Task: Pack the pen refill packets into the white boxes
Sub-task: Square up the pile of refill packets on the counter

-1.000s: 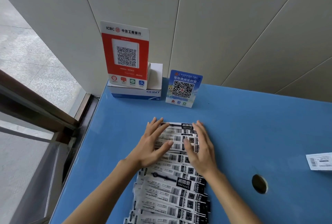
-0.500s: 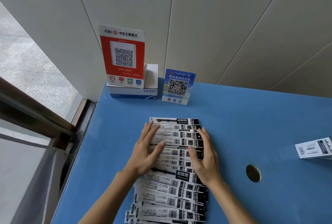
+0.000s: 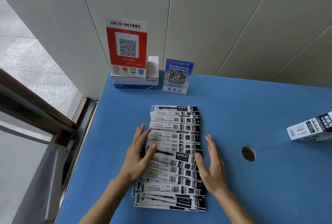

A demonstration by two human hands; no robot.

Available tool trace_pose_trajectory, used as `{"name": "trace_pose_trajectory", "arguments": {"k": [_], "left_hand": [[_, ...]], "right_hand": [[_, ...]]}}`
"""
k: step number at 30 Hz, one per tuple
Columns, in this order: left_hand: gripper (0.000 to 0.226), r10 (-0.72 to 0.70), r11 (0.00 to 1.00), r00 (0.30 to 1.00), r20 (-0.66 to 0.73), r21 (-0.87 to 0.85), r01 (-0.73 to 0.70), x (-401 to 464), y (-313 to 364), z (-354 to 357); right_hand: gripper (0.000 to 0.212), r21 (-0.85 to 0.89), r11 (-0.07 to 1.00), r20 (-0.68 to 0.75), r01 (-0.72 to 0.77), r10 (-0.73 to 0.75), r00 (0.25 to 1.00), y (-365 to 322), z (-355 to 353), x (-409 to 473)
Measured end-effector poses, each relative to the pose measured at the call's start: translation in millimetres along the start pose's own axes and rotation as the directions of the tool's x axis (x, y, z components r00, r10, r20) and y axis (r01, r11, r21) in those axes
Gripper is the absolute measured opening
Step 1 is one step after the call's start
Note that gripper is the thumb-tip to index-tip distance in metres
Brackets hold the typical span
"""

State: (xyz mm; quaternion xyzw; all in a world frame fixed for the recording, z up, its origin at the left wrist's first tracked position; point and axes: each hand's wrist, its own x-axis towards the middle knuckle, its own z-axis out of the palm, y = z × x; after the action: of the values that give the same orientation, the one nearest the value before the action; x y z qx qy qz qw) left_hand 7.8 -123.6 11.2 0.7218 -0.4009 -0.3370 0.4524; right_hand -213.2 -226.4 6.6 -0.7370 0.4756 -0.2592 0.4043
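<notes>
Several black-and-white pen refill packets point(image 3: 175, 128) lie fanned in an overlapping row down the middle of the blue table point(image 3: 260, 179). My left hand point(image 3: 139, 153) lies flat with straight fingers against the row's left edge, its thumb on top of a packet. My right hand point(image 3: 212, 164) has straight fingers at the row's right edge, thumb touching the packets' black ends. A white box point(image 3: 309, 128) with barcode and dark print lies at the table's right edge, partly cut off by the frame.
A red ICBC QR sign point(image 3: 127, 48) leans on a white and blue CHNT box point(image 3: 134, 82) at the back left. A small blue QR sign point(image 3: 177, 76) stands beside it. A round hole point(image 3: 248, 153) is in the tabletop. The table's left edge drops to a window frame.
Both hands slid back toward me and apart, from on top of the packets to the row's left and right edges. More of the white box came into view on the right.
</notes>
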Motion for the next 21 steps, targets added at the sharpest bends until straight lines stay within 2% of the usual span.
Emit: {"name": "trace_pose_trajectory", "arguments": {"k": [5, 11, 16, 21], "left_hand": [[0.063, 0.063, 0.998, 0.997, 0.052, 0.027, -0.065, -16, 9, 26], [0.061, 0.046, 0.998, 0.998, 0.043, 0.03, -0.048, -26, -2, 13], [0.067, 0.063, 0.994, 0.994, 0.087, 0.078, -0.07, -32, 4, 28], [0.067, 0.043, 0.993, 0.998, 0.041, 0.111, -0.047, -53, -10, 3]], "right_hand": [[0.077, -0.015, 1.0, 0.009, 0.021, -0.021, 1.0, -14, 18, -15], [0.077, -0.015, 1.0, -0.024, -0.009, 0.009, 1.0, 2, -1, -28], [0.078, -0.055, 0.997, 0.01, 0.046, -0.046, 0.999, -11, 16, -36], [0.073, -0.055, 0.998, -0.037, 0.035, -0.037, 0.999, -2, 1, -54]]}}
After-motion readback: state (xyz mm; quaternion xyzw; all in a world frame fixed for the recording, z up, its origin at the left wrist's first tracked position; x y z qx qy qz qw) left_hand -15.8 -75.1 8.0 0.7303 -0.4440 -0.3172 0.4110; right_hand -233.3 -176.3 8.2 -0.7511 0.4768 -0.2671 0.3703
